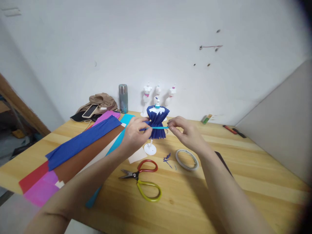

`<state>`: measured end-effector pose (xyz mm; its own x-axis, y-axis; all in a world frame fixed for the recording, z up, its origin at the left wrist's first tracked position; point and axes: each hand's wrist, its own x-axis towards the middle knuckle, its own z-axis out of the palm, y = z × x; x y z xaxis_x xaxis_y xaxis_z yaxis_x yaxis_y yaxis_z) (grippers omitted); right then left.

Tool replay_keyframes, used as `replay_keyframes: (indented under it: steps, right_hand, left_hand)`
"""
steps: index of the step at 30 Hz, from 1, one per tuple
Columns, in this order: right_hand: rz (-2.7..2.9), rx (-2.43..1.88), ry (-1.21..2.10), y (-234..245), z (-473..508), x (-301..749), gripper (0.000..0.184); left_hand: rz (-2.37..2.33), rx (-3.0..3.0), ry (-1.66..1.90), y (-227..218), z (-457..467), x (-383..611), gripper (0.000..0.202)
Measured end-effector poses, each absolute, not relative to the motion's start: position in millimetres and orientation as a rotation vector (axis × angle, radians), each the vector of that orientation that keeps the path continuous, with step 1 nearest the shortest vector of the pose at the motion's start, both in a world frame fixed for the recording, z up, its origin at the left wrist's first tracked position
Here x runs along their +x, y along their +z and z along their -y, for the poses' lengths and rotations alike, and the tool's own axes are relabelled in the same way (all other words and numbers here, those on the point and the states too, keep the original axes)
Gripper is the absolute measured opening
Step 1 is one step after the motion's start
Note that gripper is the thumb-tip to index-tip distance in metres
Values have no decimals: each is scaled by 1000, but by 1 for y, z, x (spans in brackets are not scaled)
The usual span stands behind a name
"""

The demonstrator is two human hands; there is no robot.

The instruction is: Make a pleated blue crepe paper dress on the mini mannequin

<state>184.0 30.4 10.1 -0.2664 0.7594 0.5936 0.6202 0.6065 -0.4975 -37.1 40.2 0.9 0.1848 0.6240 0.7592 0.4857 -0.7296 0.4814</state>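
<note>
A small white dress form [150, 149] stands upright on the table, wearing a pleated dark blue crepe paper dress [157, 119] and a turquoise neck band. Across the dress's waist runs a narrow turquoise paper strip [160, 128], stretched level between my two hands. My left hand [136, 132] pinches its left end with thumb and fingers. At the other end, my right hand [184, 131] pinches the strip just right of the dress. Whether the strip touches the dress all along is hard to see. Part of the dress's left side is hidden behind my left fingers.
Scissors [135, 175] lie open nearest me, beside a tape roll [187, 160] and blue paper scraps [167, 158]. Coloured crepe paper sheets [85, 139] cover the left side. Behind stand several small dress forms [147, 92] and a thermos [123, 99]. A phone [90, 110] rests on cloth.
</note>
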Motion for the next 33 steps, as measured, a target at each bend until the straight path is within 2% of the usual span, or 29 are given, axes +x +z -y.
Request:
replay_keyframes:
  steps: [13, 24, 33]
  right_hand:
    - [1665, -991, 611, -2, -53, 176, 23]
    - [1722, -935, 494, -12, -68, 175, 21]
    - [1725, -859, 535, -15, -83, 169, 24]
  left_hand:
    - [-1013, 2062, 1496, -3, -54, -36, 16]
    - [-851, 2019, 1519, -5, -63, -40, 15]
    - [-851, 1714, 1385, 3, -69, -40, 18]
